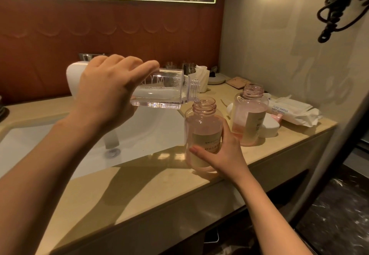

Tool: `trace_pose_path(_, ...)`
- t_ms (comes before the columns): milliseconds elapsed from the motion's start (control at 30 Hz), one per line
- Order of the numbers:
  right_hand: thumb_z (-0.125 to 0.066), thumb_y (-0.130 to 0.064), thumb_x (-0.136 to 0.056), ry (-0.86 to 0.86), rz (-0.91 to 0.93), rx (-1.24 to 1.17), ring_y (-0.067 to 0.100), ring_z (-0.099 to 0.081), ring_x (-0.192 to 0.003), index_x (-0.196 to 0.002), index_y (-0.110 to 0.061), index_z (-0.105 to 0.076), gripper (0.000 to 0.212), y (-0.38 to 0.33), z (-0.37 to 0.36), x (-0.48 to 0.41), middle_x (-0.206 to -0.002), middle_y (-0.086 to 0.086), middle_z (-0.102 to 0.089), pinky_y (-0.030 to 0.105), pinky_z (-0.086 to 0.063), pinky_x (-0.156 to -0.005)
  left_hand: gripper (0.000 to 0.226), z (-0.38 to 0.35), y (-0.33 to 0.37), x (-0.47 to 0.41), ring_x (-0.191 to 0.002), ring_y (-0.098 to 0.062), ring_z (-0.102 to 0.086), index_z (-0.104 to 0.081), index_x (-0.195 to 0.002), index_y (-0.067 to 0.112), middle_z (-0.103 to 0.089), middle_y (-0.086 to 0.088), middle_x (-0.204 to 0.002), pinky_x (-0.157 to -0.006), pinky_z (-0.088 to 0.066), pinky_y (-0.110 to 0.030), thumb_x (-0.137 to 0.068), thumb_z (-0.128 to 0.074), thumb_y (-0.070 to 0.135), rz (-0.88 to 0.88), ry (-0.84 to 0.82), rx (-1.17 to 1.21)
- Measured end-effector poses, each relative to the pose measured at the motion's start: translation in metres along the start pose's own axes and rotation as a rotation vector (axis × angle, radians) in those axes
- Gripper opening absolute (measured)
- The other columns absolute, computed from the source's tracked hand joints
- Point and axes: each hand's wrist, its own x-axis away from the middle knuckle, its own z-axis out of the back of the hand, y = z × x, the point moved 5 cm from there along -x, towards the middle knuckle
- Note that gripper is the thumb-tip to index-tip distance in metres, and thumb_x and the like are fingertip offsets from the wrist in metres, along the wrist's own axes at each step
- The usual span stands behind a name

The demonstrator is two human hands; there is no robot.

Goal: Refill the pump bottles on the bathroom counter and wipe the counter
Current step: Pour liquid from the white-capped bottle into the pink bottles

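Nearest, two bare forearms reach over the counter (139, 190) from its near edge. In this head view the left hand (107, 93) is wrapped over a clear bottle (165, 93), tipped almost flat above the sink (60, 141), its threaded neck just over the open mouth of the near pink bottle (203, 131). The right hand (221, 153) clasps that pink bottle low on its body, fingers across the label, steadying it on the counter at the sink's right edge.

The pink bottle looks like thin plastic, light while nearly empty and easy to tip, so the low grip round the body seems right. The clear bottle looks thick-walled and stiff, and probably slippery if wet.

Count: two pink bottles, both uncapped, the second (249, 115) standing farther right with a little liquid at the bottom; one clear bottle; one pack of wet wipes (289, 109) at the far right. I cannot make out the pump tops for certain.
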Motion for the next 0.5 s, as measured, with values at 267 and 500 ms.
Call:
trace_pose_path(267,-0.068,-0.065,-0.057,0.000,0.000,-0.005,-0.018,-0.044,-0.108,-0.128,-0.037,-0.033,0.084,0.0002,0.0000,0.0003,-0.116,-0.034,-0.045,0.001,-0.037,-0.086,0.071,0.0012,0.0002,-0.0005,-0.091,-0.038,-0.061,-0.052,-0.127,0.018,-0.065,-0.014,-0.110,-0.074,-0.046,-0.045,-0.063,-0.081,0.003,-0.013,0.005,-0.002)
trace_pose_path(500,-0.068,-0.065,-0.057,0.002,0.001,-0.002,-0.020,-0.044,-0.107,-0.127,-0.035,-0.034,0.084,0.0006,0.0001,0.0002,-0.116,-0.033,-0.045,0.000,-0.036,-0.085,0.068,0.0053,0.0023,-0.0030,-0.087,-0.039,-0.061,-0.053,-0.124,0.015,-0.066,-0.016,-0.107,-0.072,-0.045,-0.044,-0.063,-0.082,0.003,-0.032,0.019,-0.016)
